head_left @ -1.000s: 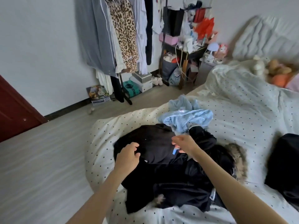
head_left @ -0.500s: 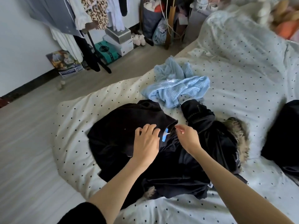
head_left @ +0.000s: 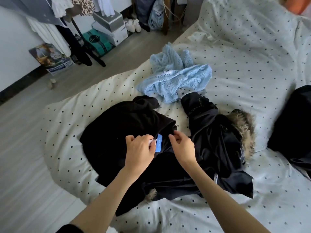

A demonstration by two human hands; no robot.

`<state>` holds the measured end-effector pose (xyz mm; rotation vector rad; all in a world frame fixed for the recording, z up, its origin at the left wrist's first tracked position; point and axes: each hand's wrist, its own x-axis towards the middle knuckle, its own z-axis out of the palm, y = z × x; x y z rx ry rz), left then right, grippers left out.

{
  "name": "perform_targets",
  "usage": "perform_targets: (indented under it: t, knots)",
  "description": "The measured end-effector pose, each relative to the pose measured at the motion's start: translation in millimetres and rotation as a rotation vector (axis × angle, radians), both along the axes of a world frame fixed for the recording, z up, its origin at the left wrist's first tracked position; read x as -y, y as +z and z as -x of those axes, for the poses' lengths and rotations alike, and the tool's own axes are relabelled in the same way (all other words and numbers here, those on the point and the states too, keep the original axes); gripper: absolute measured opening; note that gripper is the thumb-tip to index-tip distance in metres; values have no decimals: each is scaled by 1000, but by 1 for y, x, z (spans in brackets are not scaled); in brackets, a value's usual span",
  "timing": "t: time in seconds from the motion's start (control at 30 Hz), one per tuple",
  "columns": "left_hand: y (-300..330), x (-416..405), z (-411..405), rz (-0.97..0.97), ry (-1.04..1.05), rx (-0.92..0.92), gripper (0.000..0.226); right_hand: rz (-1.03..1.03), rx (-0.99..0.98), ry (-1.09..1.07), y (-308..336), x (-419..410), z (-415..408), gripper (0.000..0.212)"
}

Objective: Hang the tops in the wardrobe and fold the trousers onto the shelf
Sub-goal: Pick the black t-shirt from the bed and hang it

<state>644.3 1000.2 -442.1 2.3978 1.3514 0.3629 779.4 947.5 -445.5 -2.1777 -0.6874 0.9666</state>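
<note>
Both hands meet over a black garment (head_left: 124, 132) that lies crumpled on the near edge of a bed (head_left: 252, 56), a little below the centre of the view. Reaching in from 7 o'clock, the left hand (head_left: 140, 151) has its fingers curled and pinches a small white tag at the garment's neckline. Touching it on the 3 o'clock side is a bright blue label (head_left: 158, 142), standing upright on the dark cloth. Coming in from 5 o'clock, the right hand (head_left: 182, 149) has its fingertips curled onto the black fabric just beside that label; it appears to pinch the cloth's edge.

At 3 o'clock from the hands, touching the black garment, lies a dark jacket with a brown fur-trimmed hood (head_left: 242, 130). At 12 o'clock from the hands, a light blue knitted top (head_left: 176, 81) lies bunched on the bed, its lower edge touching the jacket's sleeve. Another dark piece of clothing (head_left: 292, 125) sits at the far 3 o'clock edge, well apart from the hands. The bed wears a white cover with small black dots.

Toward 11 o'clock, on the grey floor (head_left: 25, 123), hanging clothes on a rack (head_left: 55, 22) drape above stacked boxes (head_left: 109, 26), with a pair of white shoes (head_left: 133, 25) near them.
</note>
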Motion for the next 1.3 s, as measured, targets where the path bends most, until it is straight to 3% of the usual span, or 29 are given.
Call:
perform_targets:
  t: [0.07, 0.17, 0.2, 0.37, 0.57, 0.73, 0.8, 0.9, 1.0, 1.13, 1.23, 1.3]
  knots:
    - [5, 9, 10, -8, -12, 71, 8, 0, -165, -112, 4, -6, 2, 36]
    - [14, 10, 20, -43, -59, 87, 13, -38, -583, -318, 15, -18, 2, 15]
    - [15, 8, 21, -63, -89, 84, 14, -62, -638, -351, 17, -23, 0, 13]
    - [36, -11, 29, -92, -136, 75, 5, -189, -475, -222, 40, -37, 3, 16]
    - [29, -25, 17, 86, -191, -280, 43, 139, -184, -368, 22, -18, 7, 17]
    - [-5, 2, 34, 177, -333, -549, 55, 166, -506, -203, 5, 8, 22, 10]
    - [-12, 13, 46, 219, -305, -561, 53, 157, -510, -129, 4, 5, 27, 15]
    - [-14, 18, 58, 275, -277, -454, 47, 173, -449, -114, 7, -1, 36, 34]
    - [-1, 4, 59, 406, -190, -171, 40, 180, -404, -52, 14, -10, 43, 38]
    - [27, -29, 52, 370, -52, 73, 34, 172, 70, 244, 39, -16, 32, 41]
    - [53, -51, 40, 324, -4, 181, 33, 37, 226, 335, 62, -12, 13, 38]
    - [75, -65, 26, 287, -34, 236, 35, -75, 309, 389, 82, -11, -4, 20]
